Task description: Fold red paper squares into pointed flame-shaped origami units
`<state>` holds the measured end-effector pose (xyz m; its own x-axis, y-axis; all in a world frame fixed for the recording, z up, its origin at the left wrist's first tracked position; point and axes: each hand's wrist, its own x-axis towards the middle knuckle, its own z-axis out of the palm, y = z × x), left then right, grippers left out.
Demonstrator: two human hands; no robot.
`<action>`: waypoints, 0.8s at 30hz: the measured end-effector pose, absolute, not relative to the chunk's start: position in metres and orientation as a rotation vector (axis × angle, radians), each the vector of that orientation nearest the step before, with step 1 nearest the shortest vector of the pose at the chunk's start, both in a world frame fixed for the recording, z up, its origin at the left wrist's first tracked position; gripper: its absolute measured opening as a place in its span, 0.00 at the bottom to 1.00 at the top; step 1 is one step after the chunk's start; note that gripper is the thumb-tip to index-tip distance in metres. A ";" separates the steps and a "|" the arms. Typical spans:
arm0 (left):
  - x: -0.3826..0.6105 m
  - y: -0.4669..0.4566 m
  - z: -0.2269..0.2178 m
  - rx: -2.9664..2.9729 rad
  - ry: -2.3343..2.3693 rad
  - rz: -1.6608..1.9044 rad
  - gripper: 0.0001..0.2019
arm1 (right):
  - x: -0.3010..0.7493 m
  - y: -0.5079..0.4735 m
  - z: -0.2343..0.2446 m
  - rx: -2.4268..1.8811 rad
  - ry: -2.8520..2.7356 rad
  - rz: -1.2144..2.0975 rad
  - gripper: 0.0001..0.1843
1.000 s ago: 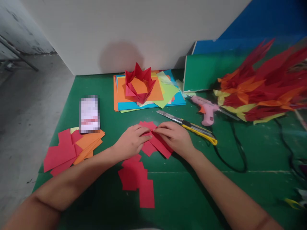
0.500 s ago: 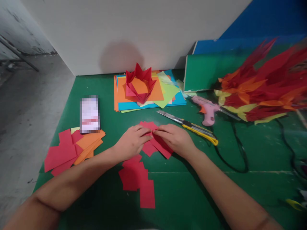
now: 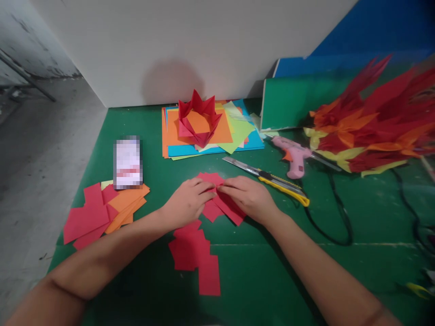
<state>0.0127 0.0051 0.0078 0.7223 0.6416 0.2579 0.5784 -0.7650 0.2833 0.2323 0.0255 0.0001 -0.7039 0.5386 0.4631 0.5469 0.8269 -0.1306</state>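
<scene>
Both my hands meet over a small pile of red paper pieces (image 3: 212, 210) at the middle of the green table. My left hand (image 3: 188, 199) pinches the left side of a red paper piece (image 3: 232, 209), fingertips close to the other hand's. From the right, my right hand (image 3: 249, 195) grips the same piece, its fingers pressed together near the upper edge. My fingers hide part of the fold. Nearer to me lie more red paper rectangles (image 3: 193, 249), overlapping loosely. A yellow utility knife (image 3: 268, 179) with its blade out rests beyond my right hand.
A red folded paper ring (image 3: 200, 136) sits on stacked coloured sheets (image 3: 173, 151) at the back. Pink glue gun (image 3: 295, 158) and red-orange paper flames (image 3: 370, 122) stand right. Left are a phone (image 3: 128, 163) and red and orange paper pieces (image 3: 90, 213). A white board (image 3: 204, 45) rises behind.
</scene>
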 end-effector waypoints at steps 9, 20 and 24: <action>0.016 0.002 0.010 2.714 1.067 0.338 0.20 | 0.231 0.026 0.003 -0.795 -2.539 -0.035 0.16; 0.017 0.000 0.013 2.713 1.113 0.230 0.20 | 0.235 0.026 0.006 -0.811 -2.601 0.058 0.17; 0.017 -0.002 0.013 2.705 1.129 0.217 0.20 | 0.236 0.025 0.006 -0.832 -2.595 0.087 0.16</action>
<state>0.0168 -0.0017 0.0129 0.6970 0.7148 0.0574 0.6851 -0.6874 0.2411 0.2364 0.0255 0.0062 -0.7366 0.5690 0.3655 0.5431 0.8198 -0.1816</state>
